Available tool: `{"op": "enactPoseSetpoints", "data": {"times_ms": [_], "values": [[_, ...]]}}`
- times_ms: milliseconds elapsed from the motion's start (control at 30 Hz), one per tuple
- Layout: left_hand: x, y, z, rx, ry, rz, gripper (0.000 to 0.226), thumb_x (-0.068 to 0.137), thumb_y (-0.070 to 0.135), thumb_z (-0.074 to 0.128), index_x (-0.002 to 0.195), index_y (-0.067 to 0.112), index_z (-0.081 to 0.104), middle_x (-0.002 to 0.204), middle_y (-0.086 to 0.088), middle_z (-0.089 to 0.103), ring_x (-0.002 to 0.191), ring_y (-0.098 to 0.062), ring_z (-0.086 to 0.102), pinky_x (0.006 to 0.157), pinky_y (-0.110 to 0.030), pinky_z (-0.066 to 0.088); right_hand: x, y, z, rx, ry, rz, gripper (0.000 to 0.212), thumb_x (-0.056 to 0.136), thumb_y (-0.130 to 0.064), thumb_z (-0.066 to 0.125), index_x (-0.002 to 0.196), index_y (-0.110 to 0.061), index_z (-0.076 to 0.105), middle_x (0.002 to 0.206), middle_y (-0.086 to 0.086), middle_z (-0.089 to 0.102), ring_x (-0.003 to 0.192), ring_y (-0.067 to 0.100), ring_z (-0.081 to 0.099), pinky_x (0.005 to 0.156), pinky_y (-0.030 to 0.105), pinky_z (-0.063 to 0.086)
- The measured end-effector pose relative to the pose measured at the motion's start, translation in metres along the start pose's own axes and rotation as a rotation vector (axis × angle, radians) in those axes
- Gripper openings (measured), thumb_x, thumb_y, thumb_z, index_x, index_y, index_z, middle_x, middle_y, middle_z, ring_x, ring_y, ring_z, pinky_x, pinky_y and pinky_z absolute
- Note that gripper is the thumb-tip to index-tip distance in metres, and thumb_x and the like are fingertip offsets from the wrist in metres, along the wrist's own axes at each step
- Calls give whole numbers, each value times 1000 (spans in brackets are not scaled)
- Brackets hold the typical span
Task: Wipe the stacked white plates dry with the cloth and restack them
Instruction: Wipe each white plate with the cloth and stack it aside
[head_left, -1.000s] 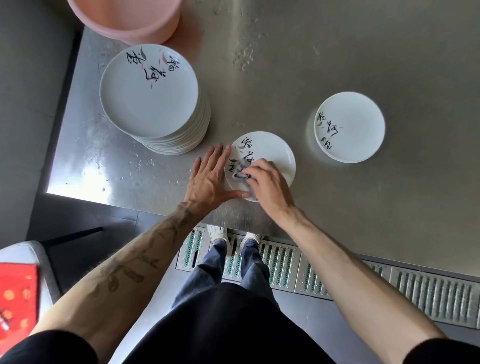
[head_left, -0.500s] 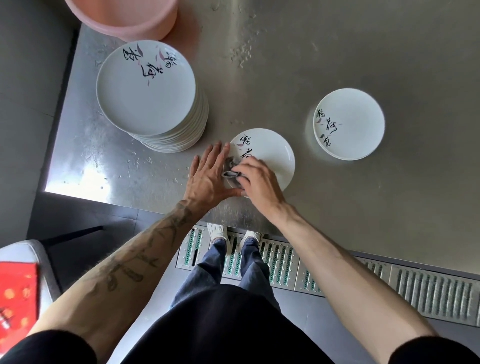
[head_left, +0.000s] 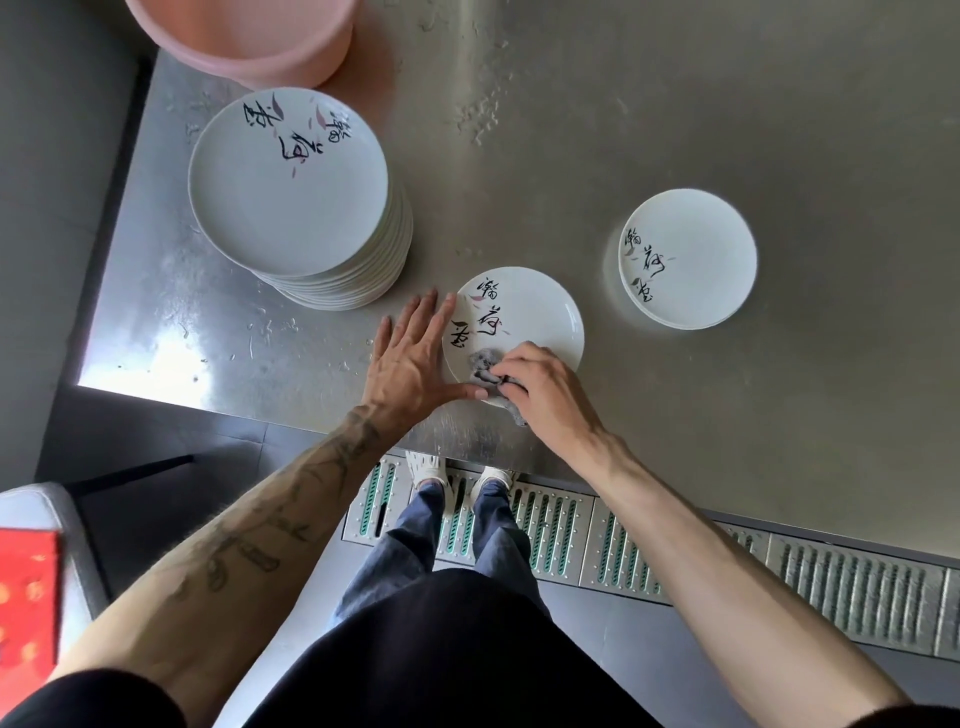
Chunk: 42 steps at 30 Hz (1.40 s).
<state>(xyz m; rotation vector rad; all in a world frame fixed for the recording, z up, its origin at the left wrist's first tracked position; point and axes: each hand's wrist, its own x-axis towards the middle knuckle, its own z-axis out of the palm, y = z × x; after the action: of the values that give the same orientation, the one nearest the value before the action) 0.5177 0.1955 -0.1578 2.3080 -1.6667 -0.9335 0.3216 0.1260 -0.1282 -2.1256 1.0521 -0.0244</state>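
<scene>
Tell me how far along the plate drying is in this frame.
Early. Done, apparently: the short pile of white calligraphy plates at right. In hand: the right hand presses a crumpled grey cloth on a single white plate, which the flat left hand steadies at its rim. Left: the tall stack of white plates beside the pink plastic tub.

White plates come in three lots on one steel table (head_left: 675, 104): one tall stack (head_left: 291, 182), rims too crowded to count, perhaps a dozen; one single plate (head_left: 524, 312); and one low pile (head_left: 691, 254). There is one cloth (head_left: 483, 364), one pink basin (head_left: 249, 36), and two hands: left hand (head_left: 410, 358), right hand (head_left: 540, 384).
</scene>
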Motion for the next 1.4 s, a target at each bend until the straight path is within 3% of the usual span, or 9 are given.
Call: {"op": "enactPoseSetpoints", "data": {"times_ms": [167,300,433,567,700,867,1267,1400], "values": [[0,-2,-1,23,-10,-1,140,55,94,58,165,31,-1,173,-2,0,159,-19,-5,128,-52,1,-3,-10,10,8,19,2,28,94,-5,68,120,-8,74,115,3,65,104,21,61,95,24,46],[0,-1,0,11,-10,12,139,56,95,57,165,33,-3,173,-2,-1,159,-19,-6,128,-51,0,-14,9,-11,-50,-13,9,26,95,-9,68,121,-10,74,117,1,64,103,20,60,93,34,55],[0,0,0,7,-5,3,138,57,94,60,164,34,-3,173,-2,-2,159,-19,-5,128,-52,0,-14,12,-14,-89,60,61,26,93,-9,70,119,-12,74,115,1,66,102,19,61,95,33,53],[2,-3,-1,33,-28,14,138,58,90,69,163,40,-7,173,-3,-3,159,-20,-6,128,-52,0,-24,0,-4,-60,4,-8,25,93,-10,71,117,-11,74,112,-2,65,98,16,60,89,31,55],[3,-2,0,13,-31,6,137,59,86,74,162,42,-6,173,-3,-3,159,-20,-7,128,-53,-2,-16,28,-36,-187,51,-13,25,88,-12,77,112,-11,75,110,2,68,92,21,64,81,40,60],[4,-1,0,-7,-30,-4,138,58,81,79,162,44,-3,173,-3,-2,159,-19,-7,127,-53,-2,40,40,-52,-307,66,-73,28,91,1,64,116,-8,72,114,6,63,108,26,57,81,47,54],[3,2,-4,17,-39,6,136,62,77,81,163,43,-4,173,-5,-5,159,-23,-8,127,-57,-1,36,42,-53,-372,73,-183,30,88,0,59,114,-8,70,114,7,63,106,28,59,71,45,55],[1,6,-6,14,-36,-12,135,64,77,80,163,41,-4,173,-4,-6,159,-22,-8,127,-56,-1,68,34,-57,-442,124,-265,23,91,-3,54,105,-10,70,105,4,62,98,27,56,66,35,42]]}}
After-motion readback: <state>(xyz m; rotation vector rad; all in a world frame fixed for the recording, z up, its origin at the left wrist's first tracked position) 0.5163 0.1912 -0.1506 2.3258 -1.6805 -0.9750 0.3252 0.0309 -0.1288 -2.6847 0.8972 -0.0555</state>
